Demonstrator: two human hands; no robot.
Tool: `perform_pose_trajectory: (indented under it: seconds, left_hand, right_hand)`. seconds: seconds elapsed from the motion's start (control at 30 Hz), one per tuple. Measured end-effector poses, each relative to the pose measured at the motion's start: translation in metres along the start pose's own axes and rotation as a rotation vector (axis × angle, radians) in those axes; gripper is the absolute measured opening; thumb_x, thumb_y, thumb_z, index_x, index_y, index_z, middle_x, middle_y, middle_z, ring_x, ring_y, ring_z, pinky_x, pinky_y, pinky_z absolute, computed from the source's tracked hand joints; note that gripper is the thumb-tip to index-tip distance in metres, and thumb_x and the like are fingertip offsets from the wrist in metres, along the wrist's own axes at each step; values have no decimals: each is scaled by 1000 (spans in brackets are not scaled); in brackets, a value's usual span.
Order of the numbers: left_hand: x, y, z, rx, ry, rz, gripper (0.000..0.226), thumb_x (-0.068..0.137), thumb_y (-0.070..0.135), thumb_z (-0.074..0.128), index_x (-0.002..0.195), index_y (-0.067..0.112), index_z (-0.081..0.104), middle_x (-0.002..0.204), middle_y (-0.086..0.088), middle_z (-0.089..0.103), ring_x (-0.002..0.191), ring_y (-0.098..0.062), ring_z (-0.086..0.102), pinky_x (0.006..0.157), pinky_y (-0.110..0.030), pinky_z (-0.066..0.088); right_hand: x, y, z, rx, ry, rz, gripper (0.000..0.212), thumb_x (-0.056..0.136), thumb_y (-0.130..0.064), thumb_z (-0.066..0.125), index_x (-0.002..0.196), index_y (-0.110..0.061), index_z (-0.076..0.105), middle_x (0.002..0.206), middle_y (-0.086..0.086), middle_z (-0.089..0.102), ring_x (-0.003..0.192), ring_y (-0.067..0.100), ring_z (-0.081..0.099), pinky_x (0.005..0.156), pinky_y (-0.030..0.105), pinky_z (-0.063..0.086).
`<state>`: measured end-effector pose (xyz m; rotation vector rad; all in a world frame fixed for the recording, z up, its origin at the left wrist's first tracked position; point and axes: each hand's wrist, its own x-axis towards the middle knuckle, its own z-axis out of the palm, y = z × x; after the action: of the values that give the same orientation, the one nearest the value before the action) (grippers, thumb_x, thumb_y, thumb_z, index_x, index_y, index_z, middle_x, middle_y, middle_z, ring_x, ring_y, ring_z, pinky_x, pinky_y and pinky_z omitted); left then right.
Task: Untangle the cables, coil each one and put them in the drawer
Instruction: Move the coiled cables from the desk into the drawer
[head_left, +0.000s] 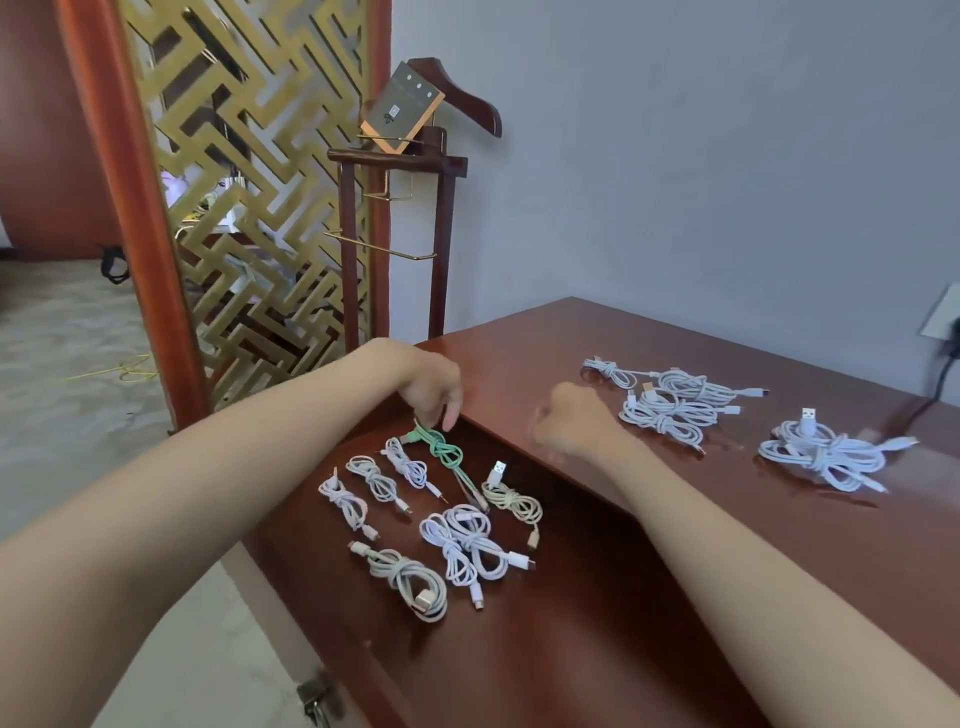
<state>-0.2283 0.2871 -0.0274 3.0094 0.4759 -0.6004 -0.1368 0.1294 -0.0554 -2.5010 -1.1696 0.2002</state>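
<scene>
Standing at the far left is a gold lattice screen (234, 156), and just right of it a dark wooden stand (395, 208) rises against the wall. In front of these the left hand (431, 387) reaches down to the far end of the open drawer (571, 571), its fingertips pinching the upper end of the green cable (444, 451). That cable is knotted into a coil and lies on the drawer floor, its plug end trailing toward the viewer. Left of it, three white cables (375, 477) sit coiled side by side; nearer the viewer lie a greyish coil (410, 579) and a pair of white coils (467, 540) that touch each other. A pale cable (511, 499) is coiled just right of the green one. The right hand (576, 421) hovers over the front edge of the surface (727, 519), well apart from the left; it is blurred and its fingers seem curled, but I cannot tell whether it holds anything. Further right, tied white bundles (665, 415) rest on the surface, and one larger bundle (826, 452) lies apart from them. At the far right a black cord (930, 400) runs up to a wall socket (940, 312).
</scene>
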Motion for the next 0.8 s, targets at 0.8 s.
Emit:
perform_pose_trajectory:
  seconds: [0.8]
  left_hand:
    - [156, 126, -33, 200, 416, 2, 67, 92, 16, 47, 149, 8, 11, 155, -11, 17, 141, -29, 21, 114, -44, 14]
  right_hand:
    - [11, 135, -30, -136, 217, 66, 31, 87, -12, 46, 114, -2, 57, 118, 19, 57, 112, 36, 50, 92, 38, 43]
